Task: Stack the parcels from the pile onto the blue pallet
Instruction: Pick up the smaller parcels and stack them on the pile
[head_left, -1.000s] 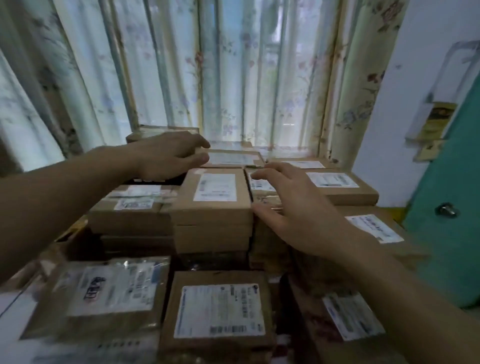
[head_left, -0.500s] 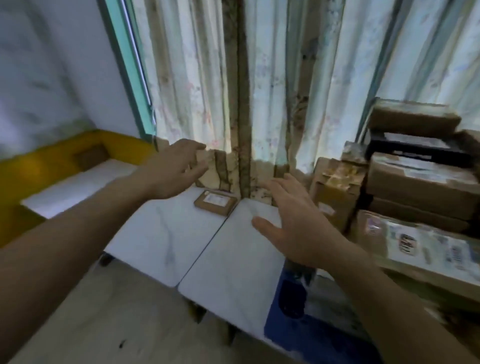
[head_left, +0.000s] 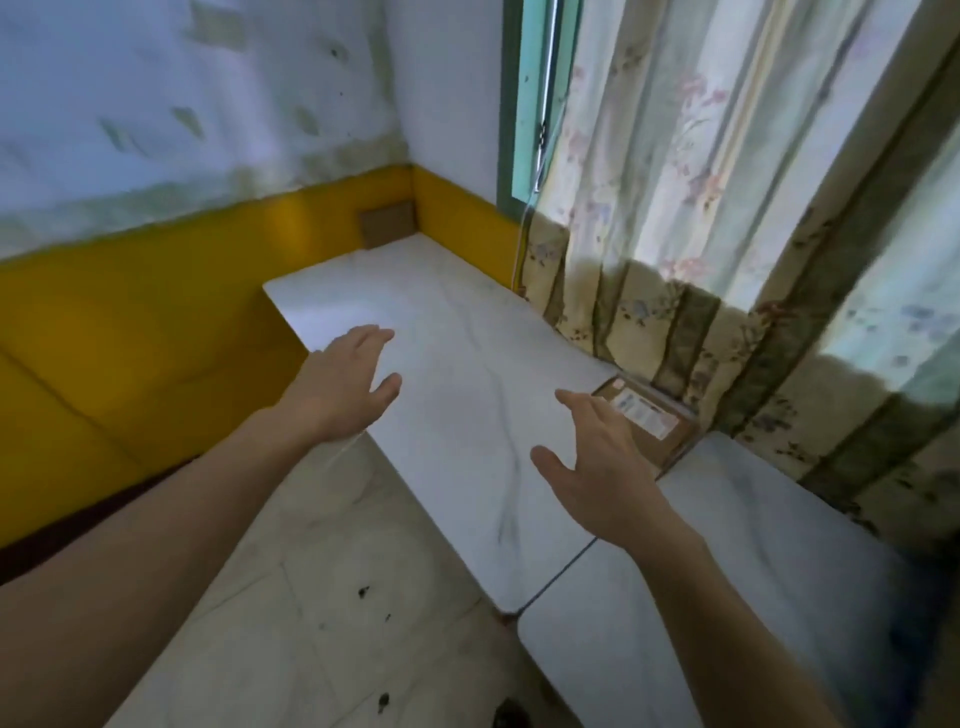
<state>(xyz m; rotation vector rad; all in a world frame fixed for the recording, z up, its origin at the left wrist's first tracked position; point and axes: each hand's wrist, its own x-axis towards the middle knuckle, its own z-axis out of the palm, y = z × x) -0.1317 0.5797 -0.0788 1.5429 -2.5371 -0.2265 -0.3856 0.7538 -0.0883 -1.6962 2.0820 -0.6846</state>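
White marble-look slabs (head_left: 467, 395), smooth w/ faint grey veins, slight sheen, prob stone or laminate, can't tell which. Sitting on the slabs at the far edge: small parcel (head_left: 649, 421), brown matt cardboard w/ a white paper label stuck on top. Right behind the slabs: curtain (head_left: 675, 218), thin cloth, floral print, sheer-ish up top, heavier-looking olive/beige band at the hem. Left of the slabs: yellow wall panel (head_left: 130, 353), smooth, semi-gloss paint. Above that: whitish wall (head_left: 182, 104), matt, patchy, flaking in spots. Below the slabs: floor tiles (head_left: 311, 597), pale, dull finish, dark specks. Beside curtain: teal window frame (head_left: 524, 104), painted, smooth.
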